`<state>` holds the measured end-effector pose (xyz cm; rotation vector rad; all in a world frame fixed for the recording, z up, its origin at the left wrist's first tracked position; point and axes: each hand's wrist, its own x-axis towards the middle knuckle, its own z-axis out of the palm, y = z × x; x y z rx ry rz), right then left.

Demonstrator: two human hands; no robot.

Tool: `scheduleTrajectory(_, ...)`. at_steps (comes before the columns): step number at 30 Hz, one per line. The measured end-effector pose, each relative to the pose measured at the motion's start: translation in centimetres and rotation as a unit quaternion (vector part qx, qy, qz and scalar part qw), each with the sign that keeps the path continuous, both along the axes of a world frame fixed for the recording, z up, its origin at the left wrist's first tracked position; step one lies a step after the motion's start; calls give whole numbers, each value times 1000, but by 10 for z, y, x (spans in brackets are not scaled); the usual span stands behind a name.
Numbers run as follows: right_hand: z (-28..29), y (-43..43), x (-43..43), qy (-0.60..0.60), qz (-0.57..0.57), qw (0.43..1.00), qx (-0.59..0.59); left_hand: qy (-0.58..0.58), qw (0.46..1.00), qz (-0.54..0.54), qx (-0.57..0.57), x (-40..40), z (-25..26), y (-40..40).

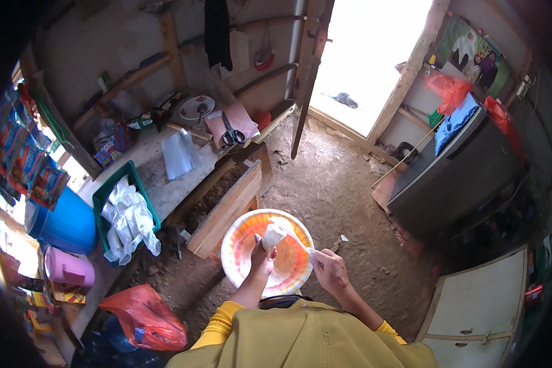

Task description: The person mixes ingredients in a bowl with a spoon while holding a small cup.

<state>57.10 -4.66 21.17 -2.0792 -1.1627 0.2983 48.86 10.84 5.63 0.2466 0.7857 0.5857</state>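
Observation:
An orange, yellow and white plastic basin [287, 269] stands in front of me. Over it, my left hand [262, 257] holds upright the filled lower part of a small clear plastic bag [273, 236], whose contents look whitish. The bag's empty upper part stretches to the right, and my right hand [329, 269] pinches its end at the basin's right rim. What lies in the bottom of the basin is too unclear to tell.
On the bench [198, 161] at the left are a green crate [100, 198] of white-filled plastic bags, flat clear bags [177, 154] and black scissors [233, 134]. A wooden board [230, 209] leans beside the basin. A red plastic bag [142, 317] lies lower left; a fridge [460, 165] stands right.

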Motion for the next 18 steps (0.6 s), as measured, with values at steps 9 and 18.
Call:
scheduleTrajectory(9, -9, 39, 20, 104, -65, 991, -54, -11, 998, -52, -20, 1, -3, -2)
scheduleTrajectory(18, -25, 86, 12, 100, -12, 994, -42, 4, 993, -104, 53, -9, 1, -3)
